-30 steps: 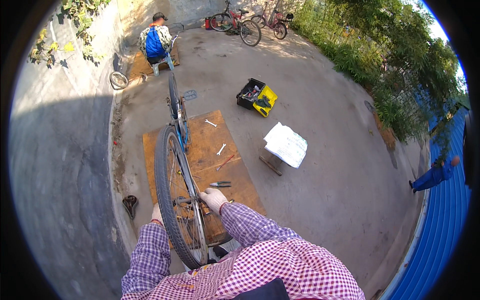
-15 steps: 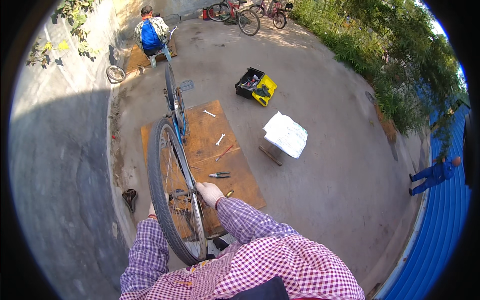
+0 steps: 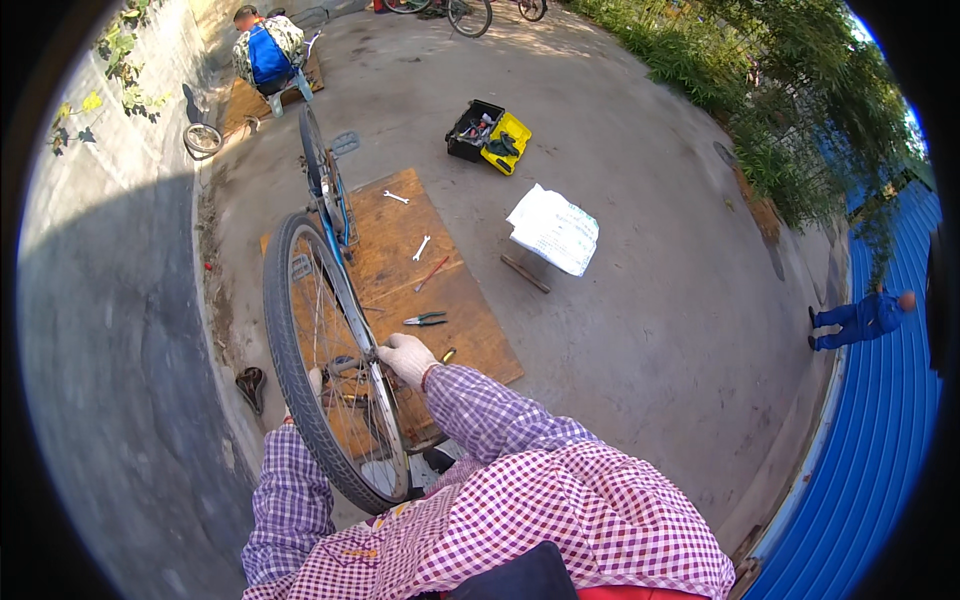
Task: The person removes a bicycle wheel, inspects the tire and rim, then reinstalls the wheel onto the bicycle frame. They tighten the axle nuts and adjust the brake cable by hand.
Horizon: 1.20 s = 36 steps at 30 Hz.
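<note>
A bicycle [image 3: 341, 285] with a blue and silver frame stands over a brown wooden board [image 3: 440, 300]. Its near wheel [image 3: 283, 345], with a black tyre, rises right in front of me. My right hand [image 3: 405, 360], in a whitish glove, is closed at the wheel's hub end on the right side; what its fingers pinch there is too small to make out. On the wheel's other side is my left hand [image 3: 316, 381], mostly hidden behind the tyre and spokes, so its fingers cannot be read. Pliers [image 3: 425, 319] lie on the board to the right of the wheel.
Two wrenches [image 3: 422, 248] and a thin red tool [image 3: 432, 274] lie farther up the board. A black saddle [image 3: 250, 389] rests by the wall. Beyond are an open toolbox [image 3: 489, 137], a stool with white paper [image 3: 555, 230], a seated person [image 3: 270, 52] and a person in blue [image 3: 862, 320].
The whole view has shifted, with the scene sliding left and up. My right hand has moved slightly up along the wheel toward the hub. A bit more of my left hand shows through the spokes.
</note>
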Each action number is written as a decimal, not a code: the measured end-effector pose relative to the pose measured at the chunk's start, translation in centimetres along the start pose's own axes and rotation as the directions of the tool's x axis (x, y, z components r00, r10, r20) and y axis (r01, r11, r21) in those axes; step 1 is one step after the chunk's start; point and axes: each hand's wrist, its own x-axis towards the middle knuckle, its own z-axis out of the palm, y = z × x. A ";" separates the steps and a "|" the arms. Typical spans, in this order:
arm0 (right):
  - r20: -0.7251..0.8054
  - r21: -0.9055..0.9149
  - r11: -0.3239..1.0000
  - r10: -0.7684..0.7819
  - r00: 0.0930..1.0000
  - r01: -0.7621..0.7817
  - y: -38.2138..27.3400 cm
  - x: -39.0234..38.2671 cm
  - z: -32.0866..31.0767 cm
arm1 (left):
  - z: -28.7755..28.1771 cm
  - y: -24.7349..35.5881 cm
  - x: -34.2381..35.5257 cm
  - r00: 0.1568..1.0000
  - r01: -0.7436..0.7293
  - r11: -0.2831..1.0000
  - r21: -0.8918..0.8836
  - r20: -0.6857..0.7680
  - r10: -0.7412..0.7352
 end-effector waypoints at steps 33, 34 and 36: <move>-0.008 -0.220 0.973 -0.069 0.998 0.065 0.0 -3.4 -4.4 | 3.1 2.9 -3.8 0.999 0.035 0.999 0.029 0.004 -0.035; -0.014 -0.219 0.974 -0.068 0.998 0.063 0.5 -2.2 -3.1 | 2.2 1.8 -2.9 0.999 0.036 0.998 0.041 -0.003 -0.036; 0.013 -0.218 0.974 -0.063 0.998 0.064 2.1 0.0 1.9 | -0.2 -2.3 -0.9 0.996 0.086 0.996 0.016 -0.037 -0.085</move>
